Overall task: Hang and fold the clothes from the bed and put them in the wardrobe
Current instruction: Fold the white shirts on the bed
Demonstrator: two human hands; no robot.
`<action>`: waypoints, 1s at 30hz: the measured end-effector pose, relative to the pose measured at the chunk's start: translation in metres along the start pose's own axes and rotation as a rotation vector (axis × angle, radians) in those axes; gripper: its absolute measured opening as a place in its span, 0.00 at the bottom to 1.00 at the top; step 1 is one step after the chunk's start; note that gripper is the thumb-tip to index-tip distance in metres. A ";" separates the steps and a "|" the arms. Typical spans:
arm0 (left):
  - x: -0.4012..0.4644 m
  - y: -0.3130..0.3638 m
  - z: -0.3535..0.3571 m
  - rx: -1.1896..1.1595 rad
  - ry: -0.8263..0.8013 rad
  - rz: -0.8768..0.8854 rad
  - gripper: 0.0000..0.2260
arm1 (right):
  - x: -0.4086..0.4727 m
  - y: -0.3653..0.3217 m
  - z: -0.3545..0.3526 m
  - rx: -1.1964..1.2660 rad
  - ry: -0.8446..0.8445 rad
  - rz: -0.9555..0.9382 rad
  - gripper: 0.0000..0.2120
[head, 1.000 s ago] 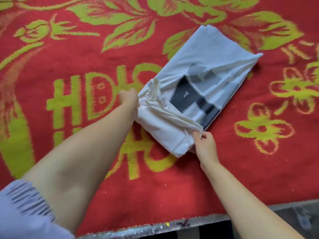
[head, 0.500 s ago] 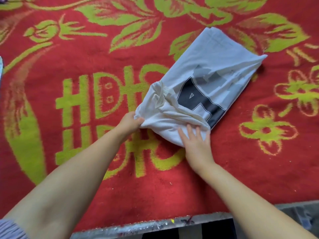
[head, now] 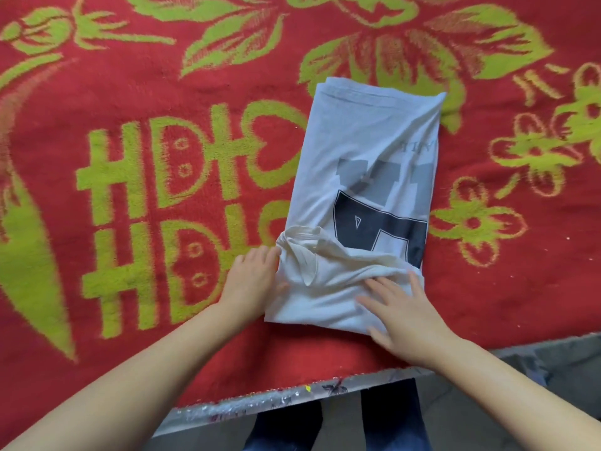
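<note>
A white T-shirt (head: pixel 364 151) with a dark blue and grey print lies folded into a long rectangle on the red and green bed cover (head: pixel 162 92). Its near end is bunched, with the collar showing at the left. My left hand (head: pixel 252 279) rests against the shirt's near left edge, fingers straight, thumb against the cloth. My right hand (head: pixel 403 310) lies flat with spread fingers on the near right corner of the shirt, pressing it down.
The bed's near edge (head: pixel 292 398) runs across the bottom of the view, with a speckled grey rim. Below it are my legs in dark trousers (head: pixel 341 424) and a grey floor (head: pixel 536 362). No wardrobe or hanger is in view.
The shirt has turned from a diagonal lie to nearly straight away from me and slid closer to the bed edge. My left hand no longer grips its corner; both hands now lie flat on it.
</note>
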State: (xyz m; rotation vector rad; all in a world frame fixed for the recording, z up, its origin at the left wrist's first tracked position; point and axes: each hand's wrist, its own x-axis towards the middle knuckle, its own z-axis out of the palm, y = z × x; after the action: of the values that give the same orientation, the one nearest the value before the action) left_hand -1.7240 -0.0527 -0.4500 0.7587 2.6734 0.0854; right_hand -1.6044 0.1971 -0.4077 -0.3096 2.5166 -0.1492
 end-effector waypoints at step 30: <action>0.012 0.046 -0.030 -0.216 -0.694 0.235 0.17 | 0.005 0.023 -0.012 0.287 -0.301 -0.032 0.30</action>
State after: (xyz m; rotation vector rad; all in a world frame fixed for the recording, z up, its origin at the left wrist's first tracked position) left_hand -1.7214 -0.0055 -0.4189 0.8390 1.8839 0.1382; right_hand -1.6197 0.2189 -0.4041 -0.2357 2.1579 -0.4384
